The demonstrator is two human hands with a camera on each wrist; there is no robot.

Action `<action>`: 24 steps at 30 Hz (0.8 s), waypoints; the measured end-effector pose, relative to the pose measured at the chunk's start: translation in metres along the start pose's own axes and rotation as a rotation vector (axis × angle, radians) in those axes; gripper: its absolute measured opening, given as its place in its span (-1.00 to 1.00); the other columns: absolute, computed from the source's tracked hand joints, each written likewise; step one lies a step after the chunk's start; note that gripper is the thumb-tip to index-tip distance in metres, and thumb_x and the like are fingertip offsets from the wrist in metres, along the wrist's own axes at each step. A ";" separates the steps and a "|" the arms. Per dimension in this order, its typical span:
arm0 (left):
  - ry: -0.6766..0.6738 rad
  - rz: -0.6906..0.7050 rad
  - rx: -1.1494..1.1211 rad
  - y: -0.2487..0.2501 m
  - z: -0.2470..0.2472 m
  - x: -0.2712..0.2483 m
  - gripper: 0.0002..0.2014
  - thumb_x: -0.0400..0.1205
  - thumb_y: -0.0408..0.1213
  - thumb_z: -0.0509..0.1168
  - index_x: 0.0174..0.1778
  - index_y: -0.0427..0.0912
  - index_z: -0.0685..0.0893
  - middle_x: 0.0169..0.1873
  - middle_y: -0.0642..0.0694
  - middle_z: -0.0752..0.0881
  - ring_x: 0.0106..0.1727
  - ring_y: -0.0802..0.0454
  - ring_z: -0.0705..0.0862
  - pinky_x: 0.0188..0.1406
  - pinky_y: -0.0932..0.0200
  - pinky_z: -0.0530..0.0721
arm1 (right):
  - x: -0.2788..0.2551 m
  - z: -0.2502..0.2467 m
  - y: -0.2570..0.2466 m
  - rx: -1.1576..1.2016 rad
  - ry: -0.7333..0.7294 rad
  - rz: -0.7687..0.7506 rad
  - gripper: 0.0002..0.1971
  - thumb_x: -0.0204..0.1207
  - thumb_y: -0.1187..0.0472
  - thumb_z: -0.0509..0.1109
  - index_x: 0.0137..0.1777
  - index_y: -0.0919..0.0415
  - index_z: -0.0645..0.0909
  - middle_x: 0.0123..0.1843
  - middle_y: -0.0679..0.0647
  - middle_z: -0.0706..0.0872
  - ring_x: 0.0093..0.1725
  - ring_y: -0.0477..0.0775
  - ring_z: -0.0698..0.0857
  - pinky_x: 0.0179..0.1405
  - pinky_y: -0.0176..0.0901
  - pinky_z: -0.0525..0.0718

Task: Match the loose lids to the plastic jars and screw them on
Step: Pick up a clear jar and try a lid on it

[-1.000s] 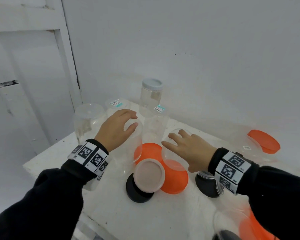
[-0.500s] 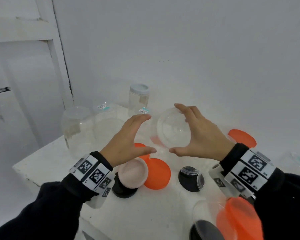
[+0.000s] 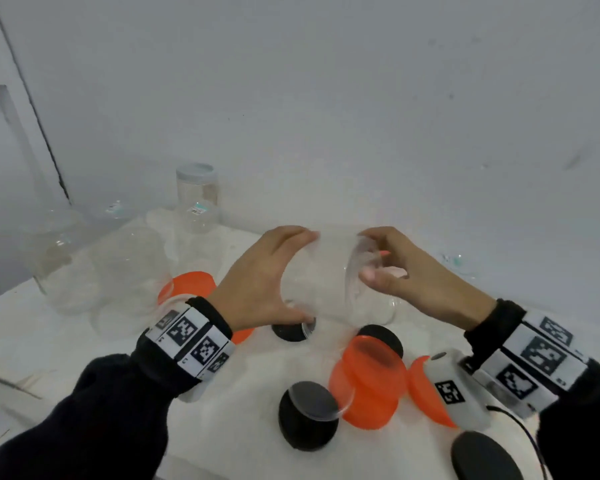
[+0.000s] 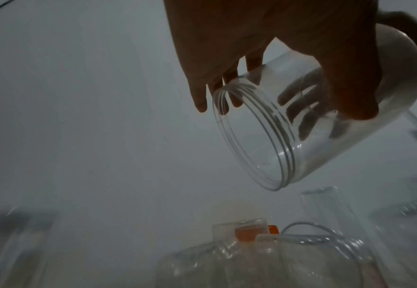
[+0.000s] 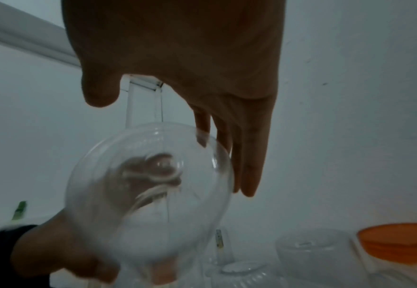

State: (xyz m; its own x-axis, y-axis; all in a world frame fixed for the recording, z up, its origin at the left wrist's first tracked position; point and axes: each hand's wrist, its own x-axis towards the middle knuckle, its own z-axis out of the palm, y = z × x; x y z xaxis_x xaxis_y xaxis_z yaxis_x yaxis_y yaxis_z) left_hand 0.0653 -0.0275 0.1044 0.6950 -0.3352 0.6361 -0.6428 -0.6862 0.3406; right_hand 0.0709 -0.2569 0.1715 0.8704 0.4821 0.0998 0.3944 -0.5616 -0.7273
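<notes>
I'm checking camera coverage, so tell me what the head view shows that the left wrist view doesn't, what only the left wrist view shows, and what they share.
Only the head view shows the loose lids on the white table: an orange lid, a black lid, and both wrists with their marker bands. Only the left wrist view shows the threaded mouth of the clear jar, open and without a lid. Both show that jar held tilted off the table by the left hand, with the right hand at its other end, and other clear jars below.
</notes>
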 end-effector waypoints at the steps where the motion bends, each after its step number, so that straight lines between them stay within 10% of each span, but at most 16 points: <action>1: -0.016 0.068 0.088 0.008 0.005 0.003 0.00 0.10 0.05 0.62 0.46 -0.14 0.39 0.34 -0.13 0.47 0.37 0.05 0.40 0.37 0.27 0.35 | -0.007 -0.007 0.003 -0.019 -0.001 0.025 -0.16 0.03 -0.50 0.25 0.33 -0.14 0.35 0.30 -0.17 0.53 0.20 -0.16 0.60 0.03 -0.27 0.55; 7: -0.103 0.325 0.300 0.062 0.036 0.016 -0.19 0.28 0.15 0.33 0.44 -0.12 0.36 0.33 -0.20 0.52 0.38 -0.12 0.42 0.39 -0.13 0.35 | -0.051 -0.025 0.017 -0.263 -0.105 0.174 0.02 0.07 -0.45 0.35 0.54 -0.03 0.20 0.33 -0.10 0.53 0.11 -0.13 0.62 0.10 -0.28 0.52; 10: -0.114 0.318 0.316 0.078 0.053 0.014 -0.10 0.25 0.10 0.49 0.49 -0.09 0.31 0.44 -0.12 0.40 0.49 -0.09 0.32 0.45 -0.21 0.26 | -0.070 -0.032 0.031 -0.232 -0.074 0.225 -0.13 0.22 -0.23 0.54 0.49 -0.05 0.24 0.20 -0.17 0.52 0.05 -0.17 0.60 -0.02 -0.34 0.52; 16: -0.105 -0.105 0.013 0.081 0.066 -0.015 0.15 0.18 -0.01 0.65 0.57 -0.05 0.06 0.52 -0.14 0.16 0.49 0.17 0.06 0.49 0.12 0.15 | -0.107 -0.027 0.073 -0.122 0.047 0.273 -0.08 0.20 0.00 0.66 0.51 0.02 0.22 0.23 -0.06 0.45 0.04 -0.14 0.58 -0.15 -0.32 0.54; 20: -0.382 -0.351 0.048 0.066 0.083 -0.047 0.10 0.22 -0.02 0.63 0.58 -0.14 0.11 0.49 -0.12 0.21 0.51 0.01 0.15 0.42 0.33 0.12 | -0.127 -0.015 0.103 0.009 0.119 0.311 -0.06 0.16 0.09 0.69 0.50 0.05 0.24 0.23 -0.03 0.43 0.05 -0.14 0.58 -0.06 -0.27 0.56; 24: -0.641 -0.468 0.085 0.059 0.098 -0.058 0.11 0.29 0.05 0.58 0.61 -0.12 0.02 0.59 -0.11 0.07 0.59 -0.05 0.06 0.54 0.11 0.09 | -0.139 0.000 0.123 0.108 0.116 0.325 -0.03 0.05 -0.03 0.72 0.44 0.03 0.28 0.27 -0.07 0.44 0.15 -0.16 0.52 -0.08 -0.40 0.46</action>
State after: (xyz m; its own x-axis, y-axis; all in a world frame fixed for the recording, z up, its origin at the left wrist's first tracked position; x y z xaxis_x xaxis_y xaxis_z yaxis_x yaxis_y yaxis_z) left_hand 0.0181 -0.1118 0.0197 0.9534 -0.2879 -0.0905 -0.2292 -0.8858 0.4034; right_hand -0.0017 -0.3929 0.0686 0.9753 0.2071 -0.0770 0.0632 -0.5956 -0.8008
